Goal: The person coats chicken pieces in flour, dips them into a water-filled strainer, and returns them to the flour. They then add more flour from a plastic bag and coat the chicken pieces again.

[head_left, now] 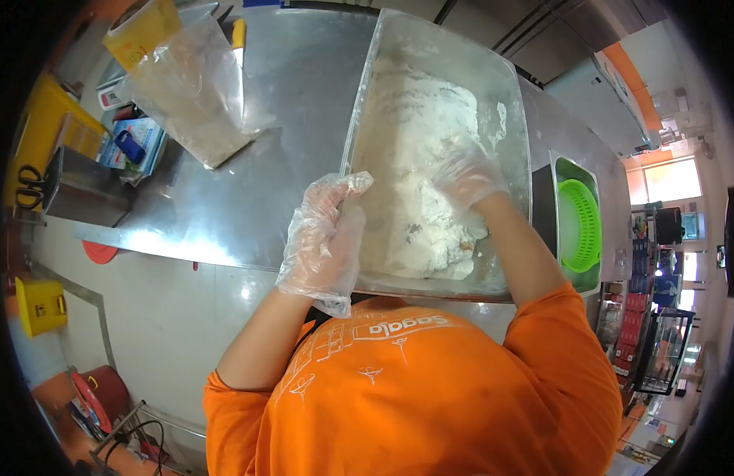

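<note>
A large clear rectangular tub [516, 87] on the steel table holds a spread of white powder [418, 166]. My left hand [323, 234], in a loose clear plastic glove with powder on its fingertips, is at the tub's left wall, fingers partly curled; whether it grips the rim I cannot tell. My right hand [468, 173], also gloved, reaches into the tub and touches the powder, its fingers blurred and partly covered in white. A small brownish piece [467, 246] shows in the powder near the tub's near right part.
On the steel table [303, 71] a plastic bag [196, 95] and a yellow-handled knife [239, 40] lie at the back left. A metal box [85, 190] with scissors [29, 187] stands far left. Right of the tub, a green basket [579, 226] sits in a steel container.
</note>
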Action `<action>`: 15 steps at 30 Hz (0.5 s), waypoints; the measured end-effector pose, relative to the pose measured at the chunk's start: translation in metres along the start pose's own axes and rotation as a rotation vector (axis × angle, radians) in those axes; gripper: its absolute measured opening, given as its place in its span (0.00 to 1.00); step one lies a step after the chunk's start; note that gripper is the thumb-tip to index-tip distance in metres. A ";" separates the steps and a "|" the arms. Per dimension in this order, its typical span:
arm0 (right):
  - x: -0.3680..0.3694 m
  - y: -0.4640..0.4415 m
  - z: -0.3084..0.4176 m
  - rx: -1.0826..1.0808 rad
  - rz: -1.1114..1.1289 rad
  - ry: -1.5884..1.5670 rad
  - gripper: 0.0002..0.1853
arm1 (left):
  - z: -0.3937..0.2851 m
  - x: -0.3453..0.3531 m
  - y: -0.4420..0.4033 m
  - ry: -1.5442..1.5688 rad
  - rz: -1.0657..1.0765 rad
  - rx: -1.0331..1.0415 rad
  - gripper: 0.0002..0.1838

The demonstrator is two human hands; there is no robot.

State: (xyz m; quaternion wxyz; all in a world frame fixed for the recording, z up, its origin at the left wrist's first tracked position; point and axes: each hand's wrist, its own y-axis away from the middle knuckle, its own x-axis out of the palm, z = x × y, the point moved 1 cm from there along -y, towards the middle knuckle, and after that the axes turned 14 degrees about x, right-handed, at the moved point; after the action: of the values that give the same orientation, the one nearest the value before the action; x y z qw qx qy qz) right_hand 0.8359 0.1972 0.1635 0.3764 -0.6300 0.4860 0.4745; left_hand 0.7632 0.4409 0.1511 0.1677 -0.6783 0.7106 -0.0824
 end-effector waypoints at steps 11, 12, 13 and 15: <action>0.016 -0.011 -0.002 0.461 0.465 -0.669 0.40 | -0.013 -0.002 -0.008 -0.255 0.012 0.100 0.18; -0.005 -0.011 -0.005 0.536 0.404 -0.948 0.40 | -0.025 0.002 -0.012 -0.409 -0.032 0.202 0.17; 0.001 -0.013 -0.011 0.437 0.274 -1.003 0.38 | -0.037 0.005 -0.019 -0.526 0.053 0.275 0.17; 0.009 -0.015 -0.015 0.328 0.034 -1.060 0.36 | -0.059 0.012 -0.033 -0.713 0.336 0.394 0.16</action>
State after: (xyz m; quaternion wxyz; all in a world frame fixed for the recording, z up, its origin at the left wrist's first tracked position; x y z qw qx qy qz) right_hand 0.8544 0.1843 0.1590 0.6548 -0.2302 0.3076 0.6509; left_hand 0.7735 0.4201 0.2155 0.5398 -0.4945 0.6793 0.0514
